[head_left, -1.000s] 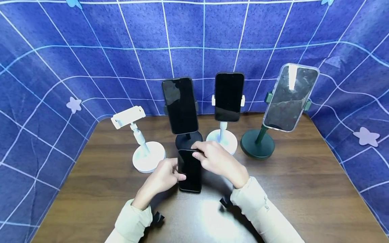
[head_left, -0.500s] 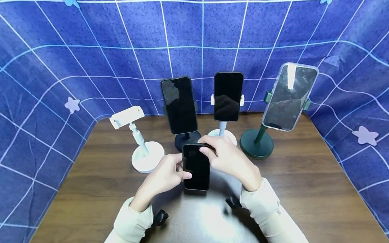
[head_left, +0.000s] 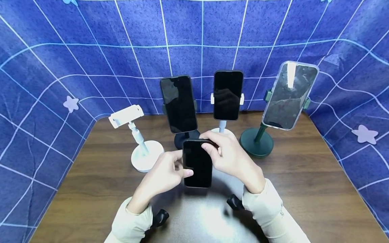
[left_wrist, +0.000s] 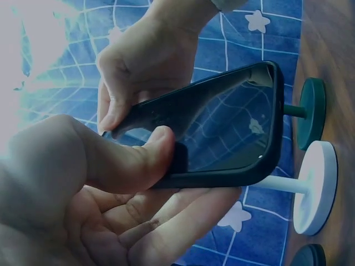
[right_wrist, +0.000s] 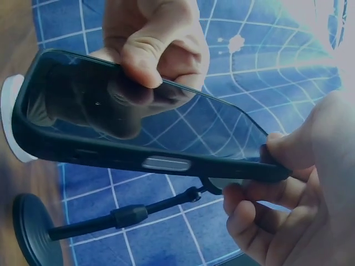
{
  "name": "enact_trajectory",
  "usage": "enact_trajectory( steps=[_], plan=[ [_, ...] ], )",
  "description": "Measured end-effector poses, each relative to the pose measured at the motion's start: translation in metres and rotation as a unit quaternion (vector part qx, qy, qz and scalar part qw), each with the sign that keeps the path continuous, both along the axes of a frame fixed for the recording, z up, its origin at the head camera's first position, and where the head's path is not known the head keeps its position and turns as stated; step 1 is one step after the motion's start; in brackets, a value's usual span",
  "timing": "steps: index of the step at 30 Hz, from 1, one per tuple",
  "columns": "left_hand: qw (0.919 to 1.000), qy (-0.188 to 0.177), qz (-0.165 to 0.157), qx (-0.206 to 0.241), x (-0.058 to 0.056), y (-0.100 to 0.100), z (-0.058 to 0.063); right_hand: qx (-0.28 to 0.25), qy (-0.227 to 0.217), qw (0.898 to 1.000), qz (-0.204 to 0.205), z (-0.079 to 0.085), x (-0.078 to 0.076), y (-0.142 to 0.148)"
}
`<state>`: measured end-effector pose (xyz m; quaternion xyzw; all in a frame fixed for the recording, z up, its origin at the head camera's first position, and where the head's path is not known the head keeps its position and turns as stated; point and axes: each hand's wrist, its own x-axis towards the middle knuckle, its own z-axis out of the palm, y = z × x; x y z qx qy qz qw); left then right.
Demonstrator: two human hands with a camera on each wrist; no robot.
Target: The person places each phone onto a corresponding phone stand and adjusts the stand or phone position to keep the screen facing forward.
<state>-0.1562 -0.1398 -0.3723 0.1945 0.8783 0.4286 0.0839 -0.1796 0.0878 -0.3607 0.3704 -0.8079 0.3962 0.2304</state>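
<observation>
A black smartphone point(head_left: 197, 165) in a dark case is held above the table, its dark screen facing up toward the head camera. My left hand point(head_left: 167, 170) grips its left edge, thumb over the screen and fingers behind. At the top right corner my right hand point(head_left: 231, 153) pinches the phone, with its thumb on the front. In the left wrist view the phone's glass point(left_wrist: 222, 127) reflects the blue cloth. A side button point(right_wrist: 166, 163) shows on the case edge in the right wrist view. Behind the hands is a black stand point(head_left: 181, 139) bearing another phone point(head_left: 178, 104).
At left a white phone stand point(head_left: 147, 155) has a bare clamp point(head_left: 126, 115). A white stand point(head_left: 223, 125) and a green stand point(head_left: 256, 141) each bear a phone. Blue grid cloth point(head_left: 121, 60) rises behind the wooden table point(head_left: 100, 182).
Both hands have lifted the phone and shifted it slightly right, toward the camera. It looks larger and its lower edge stands higher. The stands have stayed put.
</observation>
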Motion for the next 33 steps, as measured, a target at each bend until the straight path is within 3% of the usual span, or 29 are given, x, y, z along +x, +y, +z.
enact_trajectory(
  steps=[6, 10, 15, 22, 28, 33],
  plan=[
    [0.9988, 0.035, 0.013, 0.031, 0.007, 0.003, 0.011, -0.037, -0.026, 0.999, -0.005, 0.006, 0.008, 0.002],
    [0.9966, 0.057, 0.010, 0.058, 0.013, 0.006, 0.019, -0.084, -0.037, 0.996, 0.019, 0.008, 0.010, 0.003],
    [0.9941, 0.066, 0.009, 0.086, 0.019, 0.009, 0.026, -0.124, -0.053, 0.990, 0.048, 0.010, 0.013, 0.005],
    [0.9909, 0.072, 0.020, 0.112, 0.023, 0.015, 0.035, -0.154, -0.075, 0.984, 0.049, 0.015, 0.018, 0.005],
    [0.9860, 0.068, 0.036, 0.148, 0.026, 0.020, 0.045, -0.160, -0.072, 0.984, 0.037, 0.015, 0.022, 0.004],
    [0.9791, 0.073, 0.052, 0.183, 0.027, 0.018, 0.050, -0.135, -0.036, 0.990, 0.021, 0.012, 0.021, 0.001]
  ],
)
